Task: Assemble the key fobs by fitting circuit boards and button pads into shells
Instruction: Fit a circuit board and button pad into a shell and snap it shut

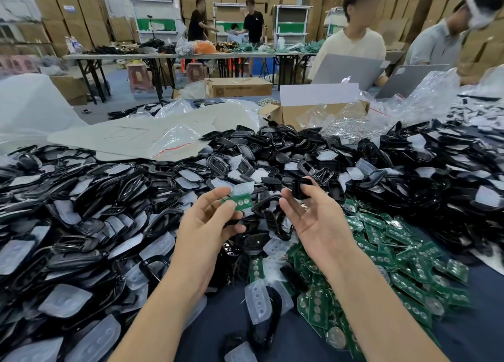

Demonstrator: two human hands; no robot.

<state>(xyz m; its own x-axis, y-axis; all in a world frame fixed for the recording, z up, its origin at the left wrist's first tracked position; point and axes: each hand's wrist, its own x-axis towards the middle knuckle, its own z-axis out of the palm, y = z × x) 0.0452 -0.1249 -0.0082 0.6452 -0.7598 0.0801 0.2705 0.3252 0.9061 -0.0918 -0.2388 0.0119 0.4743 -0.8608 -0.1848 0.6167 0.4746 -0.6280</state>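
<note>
My left hand (210,222) pinches a small green circuit board (240,202) between thumb and fingers, held above the pile. My right hand (308,214) is raised beside it, palm toward me, and pinches a black shell piece (300,188) at its fingertips. The two hands are a short gap apart. Under and between them lie more black shells (275,220) and translucent button pads (257,300). A heap of green circuit boards (395,255) spreads to the right of my right forearm.
Black shells and clear pads (95,211) cover the blue table to the left and far side. A cardboard box (313,110) and plastic bags (174,140) sit beyond. Two people with laptops (346,69) sit across the table.
</note>
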